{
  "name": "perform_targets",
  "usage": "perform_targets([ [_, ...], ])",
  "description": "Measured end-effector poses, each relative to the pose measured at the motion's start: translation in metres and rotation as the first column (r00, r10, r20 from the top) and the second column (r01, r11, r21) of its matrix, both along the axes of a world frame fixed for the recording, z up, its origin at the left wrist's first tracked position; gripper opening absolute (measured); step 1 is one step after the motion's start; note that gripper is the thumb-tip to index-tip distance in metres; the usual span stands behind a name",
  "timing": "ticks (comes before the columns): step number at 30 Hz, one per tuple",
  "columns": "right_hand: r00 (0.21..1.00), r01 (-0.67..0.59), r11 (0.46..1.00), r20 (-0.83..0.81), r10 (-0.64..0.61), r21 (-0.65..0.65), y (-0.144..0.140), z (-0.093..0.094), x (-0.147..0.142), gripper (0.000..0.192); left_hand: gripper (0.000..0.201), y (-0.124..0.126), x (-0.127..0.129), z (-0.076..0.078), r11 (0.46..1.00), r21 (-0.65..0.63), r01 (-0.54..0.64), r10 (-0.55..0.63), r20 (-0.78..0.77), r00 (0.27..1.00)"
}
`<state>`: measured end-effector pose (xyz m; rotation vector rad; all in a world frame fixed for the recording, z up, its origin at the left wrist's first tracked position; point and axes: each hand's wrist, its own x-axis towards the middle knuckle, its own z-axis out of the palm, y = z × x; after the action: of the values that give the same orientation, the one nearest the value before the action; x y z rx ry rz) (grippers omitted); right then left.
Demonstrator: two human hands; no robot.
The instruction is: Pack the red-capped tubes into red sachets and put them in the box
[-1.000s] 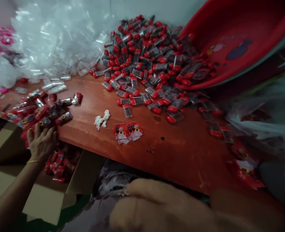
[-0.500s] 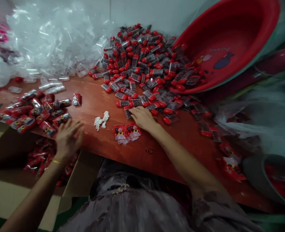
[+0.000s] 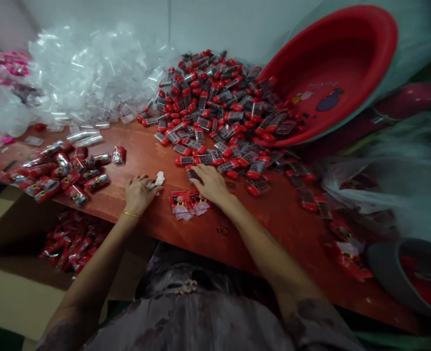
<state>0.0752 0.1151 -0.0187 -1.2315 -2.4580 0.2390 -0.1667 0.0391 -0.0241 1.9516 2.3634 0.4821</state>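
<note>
A small case with a red end and a dark middle lies on the near edge of a pile of like cases, under the fingertips of the right hand. That hand's grip is curled, thumb below the case; whether it pinches the case cannot be told. The left hand reaches to the small white pieces, thumb and fingers bent close around one; its grip is partly hidden, so whether it is pressed together cannot be told. A yellow band circles the left wrist. Between the hands, slightly nearer the body, red printed packets lie overlapping on the reddish surface, with a dark ring near them. Left of the left hand lie filled red wrappers, one set apart from the rest. Below them, an open cardboard box holds more red wrappers. Behind rises a heap of clear plastic. A red basin tilts beside the pile, and a gray bucket sits far right.
</note>
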Motion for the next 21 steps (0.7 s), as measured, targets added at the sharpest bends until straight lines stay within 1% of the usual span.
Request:
perform_targets([
  [2, 0.998, 0.003, 0.999, 0.063, 0.000, -0.043, 0.007, 0.001, -0.015, 0.041, 0.029, 0.001, 0.001, -0.008, 1.000, -0.010, 0.026, -0.025, 0.030, 0.999],
  [4, 0.997, 0.012, 0.998, 0.082, -0.006, -0.066, 0.009, -0.001, -0.014, 0.038, 0.029, 0.002, 0.004, -0.015, 0.998, -0.006, 0.061, -0.060, 0.072, 0.996],
  [6, 0.998, 0.027, 0.997, 0.066, -0.022, -0.071, 0.005, -0.003, 0.000, 0.038, 0.031, 0.004, 0.007, -0.021, 0.994, 0.005, 0.109, -0.109, 0.132, 0.985],
  [8, 0.997, 0.064, 0.996, 0.046, -0.061, -0.064, -0.004, -0.006, 0.023, 0.040, 0.034, 0.009, 0.009, -0.025, 0.989, 0.035, 0.145, -0.149, 0.183, 0.972],
  [11, 0.992, 0.126, 0.992, 0.001, -0.126, -0.023, -0.025, -0.013, 0.059, 0.039, 0.037, 0.013, 0.012, -0.024, 0.977, 0.076, 0.197, -0.209, 0.200, 0.957],
  [12, 0.989, 0.148, 0.989, -0.019, -0.148, 0.001, -0.032, -0.016, 0.069, 0.038, 0.037, 0.012, 0.014, -0.022, 0.977, 0.097, 0.191, -0.207, 0.184, 0.961],
  [14, 0.979, 0.197, 0.978, -0.073, -0.192, 0.062, -0.045, -0.025, 0.084, 0.034, 0.039, 0.006, 0.016, -0.017, 0.981, 0.152, 0.123, -0.143, 0.128, 0.981],
  [16, 0.964, 0.244, 0.962, -0.138, -0.227, 0.119, -0.057, -0.035, 0.092, 0.032, 0.046, -0.004, 0.019, -0.010, 0.981, 0.194, 0.001, -0.013, 0.060, 0.998],
  [17, 0.956, 0.264, 0.954, -0.168, -0.240, 0.139, -0.061, -0.040, 0.094, 0.032, 0.050, -0.009, 0.020, -0.008, 0.980, 0.192, -0.059, 0.055, 0.023, 0.998],
  [19, 0.943, 0.296, 0.942, -0.207, -0.262, 0.156, -0.067, -0.048, 0.094, 0.033, 0.053, -0.016, 0.021, -0.003, 0.981, 0.142, -0.132, 0.142, -0.061, 0.988],
  [21, 0.935, 0.314, 0.938, -0.219, -0.278, 0.149, -0.069, -0.052, 0.093, 0.034, 0.049, -0.017, 0.021, 0.000, 0.986, 0.075, -0.147, 0.156, -0.135, 0.979],
])
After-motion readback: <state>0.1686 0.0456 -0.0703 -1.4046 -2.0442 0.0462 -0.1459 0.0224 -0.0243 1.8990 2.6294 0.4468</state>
